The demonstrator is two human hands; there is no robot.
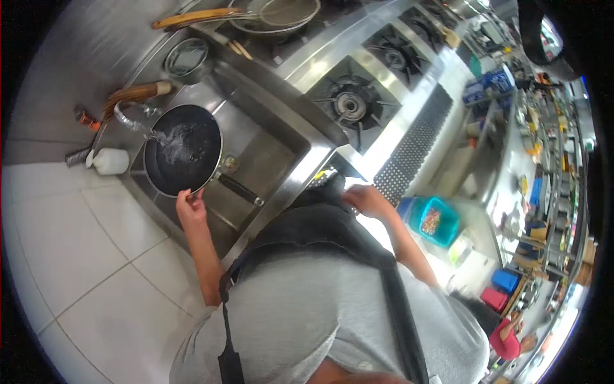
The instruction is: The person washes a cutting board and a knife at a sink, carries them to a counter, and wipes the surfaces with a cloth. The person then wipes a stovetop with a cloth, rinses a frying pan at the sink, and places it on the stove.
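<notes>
My left hand (191, 206) pinches the near rim of a black frying pan (179, 169) over the sink (268, 153). From a curved metal faucet (131, 118), water runs into the pan and splashes across its dark inside. The pan's black handle (236, 187) points over the basin, with no hand on it. At the right side of my waist, my right hand (366, 201) is closed against the dark apron (307, 224). Whatever its fingers hold is hidden. A yellow and dark item (323, 174) shows partly beside the apron.
A white bottle (110, 161) and a bundled brush (137, 93) stand beside the sink. Beyond it are a metal bowl (187, 61), a wooden-handled pan (275, 14) and stove burners (350, 104). A teal tub (438, 221) sits at right; a person in red (505, 340) is farther off.
</notes>
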